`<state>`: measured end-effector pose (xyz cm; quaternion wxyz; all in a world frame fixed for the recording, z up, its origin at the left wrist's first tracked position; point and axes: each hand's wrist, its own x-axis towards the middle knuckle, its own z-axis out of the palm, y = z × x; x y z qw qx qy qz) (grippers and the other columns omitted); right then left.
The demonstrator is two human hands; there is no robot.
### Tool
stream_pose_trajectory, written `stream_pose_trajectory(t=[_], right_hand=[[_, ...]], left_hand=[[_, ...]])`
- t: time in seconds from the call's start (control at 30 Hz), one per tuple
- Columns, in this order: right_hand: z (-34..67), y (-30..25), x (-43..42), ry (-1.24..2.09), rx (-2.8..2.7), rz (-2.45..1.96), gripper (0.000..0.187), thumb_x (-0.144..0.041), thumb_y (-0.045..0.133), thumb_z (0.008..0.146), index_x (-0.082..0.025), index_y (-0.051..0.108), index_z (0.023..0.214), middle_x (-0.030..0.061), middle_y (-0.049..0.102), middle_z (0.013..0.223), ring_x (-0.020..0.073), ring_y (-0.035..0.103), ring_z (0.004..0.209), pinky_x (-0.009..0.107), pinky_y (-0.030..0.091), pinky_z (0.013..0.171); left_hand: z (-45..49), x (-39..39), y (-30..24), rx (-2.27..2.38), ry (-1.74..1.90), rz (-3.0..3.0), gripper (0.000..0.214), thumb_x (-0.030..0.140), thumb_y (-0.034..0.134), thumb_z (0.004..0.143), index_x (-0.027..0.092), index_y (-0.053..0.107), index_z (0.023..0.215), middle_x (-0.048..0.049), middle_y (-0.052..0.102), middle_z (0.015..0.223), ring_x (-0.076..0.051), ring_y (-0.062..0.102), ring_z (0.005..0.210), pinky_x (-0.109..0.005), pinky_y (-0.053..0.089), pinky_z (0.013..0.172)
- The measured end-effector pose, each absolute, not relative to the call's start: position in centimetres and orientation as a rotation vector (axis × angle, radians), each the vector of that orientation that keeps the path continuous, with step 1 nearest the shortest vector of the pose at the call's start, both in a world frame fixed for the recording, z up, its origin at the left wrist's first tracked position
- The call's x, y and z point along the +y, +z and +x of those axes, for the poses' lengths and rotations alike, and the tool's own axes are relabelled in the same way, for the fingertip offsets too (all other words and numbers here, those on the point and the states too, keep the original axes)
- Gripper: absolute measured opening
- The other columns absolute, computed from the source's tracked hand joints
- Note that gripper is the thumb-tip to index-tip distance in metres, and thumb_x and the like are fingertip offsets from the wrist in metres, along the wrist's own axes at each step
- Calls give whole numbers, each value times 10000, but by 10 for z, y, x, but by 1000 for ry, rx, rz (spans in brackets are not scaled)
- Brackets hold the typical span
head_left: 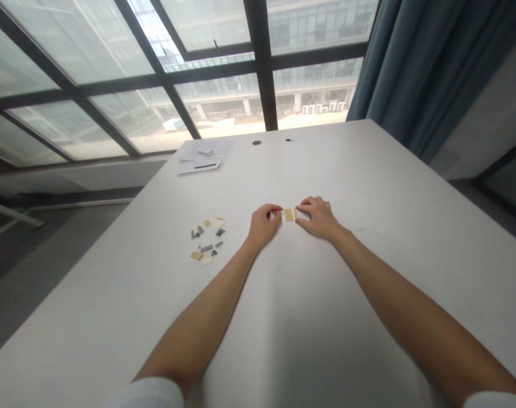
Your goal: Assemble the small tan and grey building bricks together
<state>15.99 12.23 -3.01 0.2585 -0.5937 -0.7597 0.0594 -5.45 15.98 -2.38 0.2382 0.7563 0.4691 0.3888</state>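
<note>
A small tan studded building-brick plate (288, 215) lies on the white table between my two hands. Just left of it, my left hand (264, 224) rests with thumb and forefinger brought together in a pinch; whatever is between the tips is too small to make out. On the other side, my right hand (320, 217) has its thumb and fingertips at the ends of a narrow pale-yellow studded piece (296, 213), partly covered by the fingers. A slim gap separates that piece from the tan plate.
Left of my left forearm is a loose scatter of small bricks, among them a grey bar (206, 248), a tan plate (196, 256) and a cream plate (206, 258). Papers (201, 158) lie at the table's far left corner. Two round cable holes (257, 143) sit near the back edge.
</note>
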Motion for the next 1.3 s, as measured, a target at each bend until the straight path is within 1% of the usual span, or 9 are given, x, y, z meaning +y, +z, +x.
stream_pose_trajectory(t=[0.17,0.37,1.0,1.17,1.3], right_hand=[[159,-30,123,191,-2023,-1603,366,-448,670,878,-255,754,1176,104,661,1220,308,510,1147,480,359,980],[158,-31,124,213,-1936,-1613,310,-422,681,849,-242,784,1079,79,695,1145,282,547,1110,468,372,976],[159,-30,123,193,-2015,-1549,296,-380,658,886,-252,775,1126,84,699,1147,280,550,1106,453,373,949],[159,-30,123,220,-2019,-1545,298,-396,653,898,-262,773,1135,82,692,1157,277,540,1113,454,365,959],[159,-30,123,224,-2020,-1539,292,-399,654,900,-259,773,1127,80,696,1157,276,548,1105,455,368,956]], left_hand=[[-54,159,-23,1291,1059,2076,218,185,586,830,180,776,938,-12,723,806,-135,522,660,-277,421,668],[-54,157,-20,1301,1049,2073,225,175,578,836,174,778,940,-19,726,808,-140,540,679,-277,426,677],[-55,157,-23,1250,1065,2083,209,235,604,847,191,780,950,-14,709,790,-140,538,677,-277,420,668],[-54,155,-19,1252,1047,2053,246,319,578,900,184,777,950,-23,719,808,-148,547,696,-279,423,670],[-53,153,-16,1246,1057,2025,279,336,544,924,182,776,945,-25,731,835,-148,551,700,-281,428,680]])
